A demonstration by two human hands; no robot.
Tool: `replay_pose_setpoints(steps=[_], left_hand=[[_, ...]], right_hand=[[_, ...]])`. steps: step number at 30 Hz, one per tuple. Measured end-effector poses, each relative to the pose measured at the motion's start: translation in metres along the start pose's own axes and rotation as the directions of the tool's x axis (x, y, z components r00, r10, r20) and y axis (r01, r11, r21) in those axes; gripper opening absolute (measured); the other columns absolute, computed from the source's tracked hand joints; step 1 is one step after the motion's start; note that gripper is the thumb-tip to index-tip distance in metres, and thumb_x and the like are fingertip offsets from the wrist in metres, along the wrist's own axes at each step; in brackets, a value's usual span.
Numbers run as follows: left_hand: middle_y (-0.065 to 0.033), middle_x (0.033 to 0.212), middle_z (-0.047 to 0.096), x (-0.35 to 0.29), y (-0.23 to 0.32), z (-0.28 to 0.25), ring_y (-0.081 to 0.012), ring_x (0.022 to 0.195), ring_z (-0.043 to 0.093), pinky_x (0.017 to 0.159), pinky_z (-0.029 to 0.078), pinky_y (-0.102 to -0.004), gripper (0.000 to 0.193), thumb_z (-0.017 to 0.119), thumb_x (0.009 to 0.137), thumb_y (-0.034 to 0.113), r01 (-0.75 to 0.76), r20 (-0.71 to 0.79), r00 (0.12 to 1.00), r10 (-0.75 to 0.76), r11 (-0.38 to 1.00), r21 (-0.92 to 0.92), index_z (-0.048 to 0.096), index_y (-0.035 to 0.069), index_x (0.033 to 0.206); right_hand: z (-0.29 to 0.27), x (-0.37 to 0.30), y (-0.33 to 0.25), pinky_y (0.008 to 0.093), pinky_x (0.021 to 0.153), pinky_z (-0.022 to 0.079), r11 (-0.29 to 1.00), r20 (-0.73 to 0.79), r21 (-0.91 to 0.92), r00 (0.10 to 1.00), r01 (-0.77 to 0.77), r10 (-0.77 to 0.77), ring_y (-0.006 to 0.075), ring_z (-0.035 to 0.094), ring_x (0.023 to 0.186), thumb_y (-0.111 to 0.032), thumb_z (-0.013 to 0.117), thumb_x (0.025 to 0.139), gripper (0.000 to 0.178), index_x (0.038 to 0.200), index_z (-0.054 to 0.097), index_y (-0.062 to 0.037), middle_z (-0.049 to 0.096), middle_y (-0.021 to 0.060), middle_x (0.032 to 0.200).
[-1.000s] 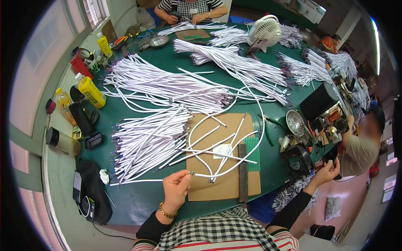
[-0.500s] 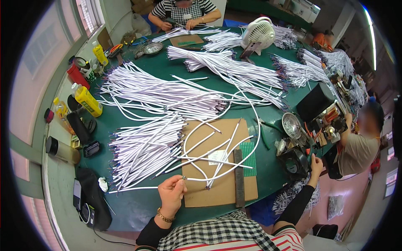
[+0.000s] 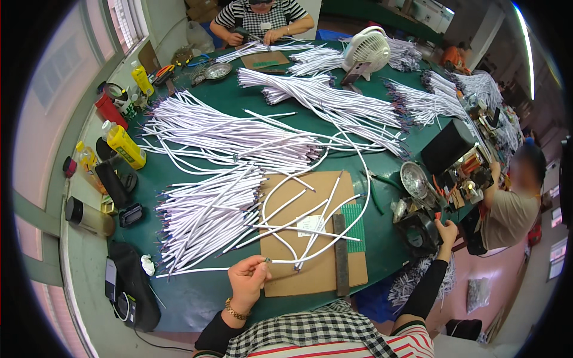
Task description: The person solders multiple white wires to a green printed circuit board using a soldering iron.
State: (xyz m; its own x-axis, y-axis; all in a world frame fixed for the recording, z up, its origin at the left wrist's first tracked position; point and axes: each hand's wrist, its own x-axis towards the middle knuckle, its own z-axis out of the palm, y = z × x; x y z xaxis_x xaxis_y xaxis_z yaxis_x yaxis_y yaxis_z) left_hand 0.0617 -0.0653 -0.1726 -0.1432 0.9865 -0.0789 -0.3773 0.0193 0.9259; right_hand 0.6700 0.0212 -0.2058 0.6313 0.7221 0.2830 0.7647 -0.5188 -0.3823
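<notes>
Clock centred on the left hand, and here it is, thumb and forefinger pinching 1 white cable right by a small dark spot! The cable lies toward 3 o'clock over the cardboard sheet, then curves up in a wide loop toward 1 o'clock, crossing the dark metal bar and other loose lengths on the way.

Across to nearly 3 o'clock, the right hand, fingers bent, is right at a small orange-red piece beside the black box-shaped fan; whether it grips that piece, I can't tell from here!

At 11 o'clock, a thick pile of short white cables; at 12, a longer bundle. The metal dish sits at 2, the white fan at 1. Far off at 12, a co-worker has both hands over more white cables.
</notes>
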Motion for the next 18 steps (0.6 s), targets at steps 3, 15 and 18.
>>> replay_pose_setpoints(steps=[3, 15, 18], left_hand=[[-0.0062, 0.07, 0.063, 0.0, -0.001, 0.0, -0.0029, 0.049, 0.046, 0.044, 0.036, -0.0157, 0.014, 0.06, 0.088, 0.002, 0.011, -0.01, 1.0, -0.011, 1.0, -0.004, 0.063, -0.004, 0.1], [-0.0062, 0.071, 0.065, 0.001, -0.007, 0.0, -0.0028, 0.05, 0.048, 0.045, 0.037, -0.0152, 0.015, 0.06, 0.088, 0.004, 0.031, 0.033, 0.999, -0.031, 0.999, 0.02, 0.063, -0.003, 0.102], [-0.006, 0.071, 0.065, 0.0, -0.006, 0.001, -0.0026, 0.05, 0.049, 0.045, 0.037, -0.0154, 0.015, 0.061, 0.088, 0.004, 0.045, 0.046, 0.998, -0.047, 0.998, 0.047, 0.063, -0.003, 0.101]], right_hand=[[0.004, -0.001, 0.012, 0.0319, 0.07, 0.047, 0.973, 0.007, 0.204, 0.994, -0.112, 0.113, 0.0197, 0.059, 0.075, -0.027, 0.078, 0.069, 0.048, 0.097, 0.064, 0.0087, 0.063, 0.0104, 0.081], [-0.092, -0.108, -0.066, 0.0265, 0.068, 0.048, 0.527, -0.393, 0.815, 0.899, 0.241, 0.196, 0.0135, 0.058, 0.074, 0.001, 0.066, 0.077, 0.038, 0.111, 0.05, 0.0027, 0.06, 0.0062, 0.094], [-0.105, -0.144, -0.098, 0.0302, 0.064, 0.049, 0.046, -0.19, 0.981, 0.978, 0.186, 0.084, 0.0163, 0.056, 0.066, 0.002, 0.059, 0.08, 0.037, 0.116, 0.049, -0.0015, 0.058, 0.0095, 0.088]])
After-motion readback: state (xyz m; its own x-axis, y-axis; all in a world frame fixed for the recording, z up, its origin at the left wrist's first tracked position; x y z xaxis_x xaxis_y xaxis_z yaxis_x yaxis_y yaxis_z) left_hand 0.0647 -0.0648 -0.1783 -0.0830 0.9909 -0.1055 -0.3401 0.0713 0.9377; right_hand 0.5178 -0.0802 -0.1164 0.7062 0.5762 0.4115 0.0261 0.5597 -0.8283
